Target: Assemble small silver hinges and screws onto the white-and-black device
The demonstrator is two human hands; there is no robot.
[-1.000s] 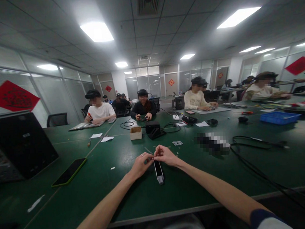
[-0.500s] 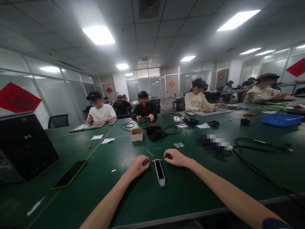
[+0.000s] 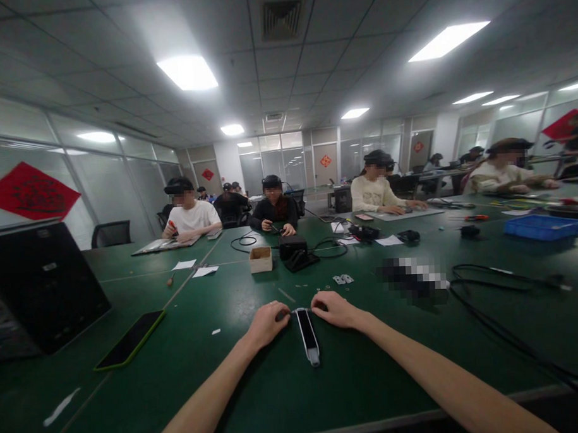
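Note:
A slim black device with a white rim (image 3: 308,334) lies lengthwise on the green table (image 3: 257,382) in front of me. My left hand (image 3: 267,323) rests curled on the table at the left of the device's far end, fingers closed. My right hand (image 3: 334,308) sits at the right of that same end, fingers pinched together. Both hands touch the far end. Whether anything small sits between the fingertips is too small to make out.
A phone in a green case (image 3: 130,339) lies to the left, beside a black case (image 3: 40,285). A small cardboard box (image 3: 261,258), a black device with cables (image 3: 294,251), small metal parts (image 3: 343,279) lie ahead. Black cables (image 3: 501,310) run right. Several people sit opposite.
My hands came down from a raised pinch together above the device to its far end, one at each side, resting on the table. The view shifted slightly.

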